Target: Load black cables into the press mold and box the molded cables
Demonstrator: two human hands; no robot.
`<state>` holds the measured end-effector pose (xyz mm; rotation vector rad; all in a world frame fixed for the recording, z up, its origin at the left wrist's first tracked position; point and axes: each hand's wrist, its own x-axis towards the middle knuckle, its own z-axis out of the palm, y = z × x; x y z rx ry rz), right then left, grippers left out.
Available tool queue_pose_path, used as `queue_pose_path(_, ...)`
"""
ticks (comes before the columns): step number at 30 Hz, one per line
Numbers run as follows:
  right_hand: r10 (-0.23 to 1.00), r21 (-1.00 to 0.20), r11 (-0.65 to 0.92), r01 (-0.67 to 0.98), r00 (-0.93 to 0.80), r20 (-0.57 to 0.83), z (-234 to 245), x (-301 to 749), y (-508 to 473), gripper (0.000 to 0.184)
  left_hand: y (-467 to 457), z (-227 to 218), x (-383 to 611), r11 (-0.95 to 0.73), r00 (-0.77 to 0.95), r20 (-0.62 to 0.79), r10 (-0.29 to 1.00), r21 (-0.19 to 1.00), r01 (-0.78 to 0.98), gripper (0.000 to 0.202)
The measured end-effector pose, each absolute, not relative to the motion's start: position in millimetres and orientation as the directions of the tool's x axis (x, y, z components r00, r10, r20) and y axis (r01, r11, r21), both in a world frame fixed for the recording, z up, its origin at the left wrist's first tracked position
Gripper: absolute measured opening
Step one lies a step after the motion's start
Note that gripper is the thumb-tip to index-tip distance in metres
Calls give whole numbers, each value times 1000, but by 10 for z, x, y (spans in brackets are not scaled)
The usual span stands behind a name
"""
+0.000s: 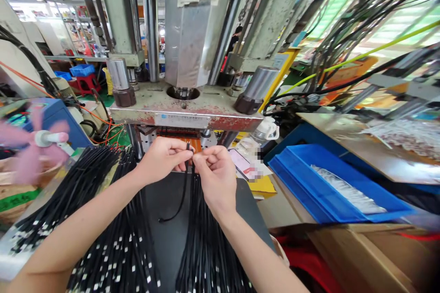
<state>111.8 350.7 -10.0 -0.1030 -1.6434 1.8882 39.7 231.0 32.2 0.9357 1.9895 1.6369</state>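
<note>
My left hand (167, 159) pinches the upper end of a thin black cable (184, 192), whose bare tip sticks up above the fingers. The rest of this cable hangs down and curls to the left over the dark work surface (165, 238). Close beside it, my right hand (218, 176) is closed, thumb against fingers, touching or nearly touching the left fingertips. What sits inside the right pinch is hidden, though a black strand shows just below it. Under the right hand and forearm lies a bundle of black cables (202, 238).
A press machine (185, 119) stands directly ahead. More black cables with silvery ends (113, 242) lie at left, near a pink fan (41, 139). At right are a phone (242, 162), a blue bin (299, 183) with whitish pieces, and a cardboard box (350, 256).
</note>
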Motion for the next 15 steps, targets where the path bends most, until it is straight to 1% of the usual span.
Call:
queue_pose_path(2,493,-921,7,-388,-800,341,-105,1111,3493,20,2322,340,387,85,-696,148,703,954,289,16)
queue_pose_path(3,455,-925,49,-377,-816,356,-120,1110,3487,18,2326,352,373,82,-699,201,687,933,349,16)
queue_pose_path(5,318,-911,209,-355,-857,406,-192,1113,3474,12,2333,390,320,84,-706,349,617,862,500,16)
queue_pose_path(7,181,-849,405,-339,-881,438,-318,1106,3456,16,2335,457,236,95,-685,510,520,763,639,16)
queue_pose_path(9,106,-784,531,-322,-892,439,-471,1064,3447,21,2330,559,142,97,-626,644,439,659,746,16)
queue_pose_path(12,54,-736,606,-300,-908,415,-657,875,3478,21,2306,737,48,94,-499,786,365,501,860,16)
queue_pose_path(13,48,-726,622,-292,-912,408,-691,776,3503,21,2295,778,34,87,-452,814,366,454,887,16)
queue_pose_path(15,76,-716,646,-266,-911,406,-715,539,3570,19,2271,782,21,47,-358,839,410,373,927,18)
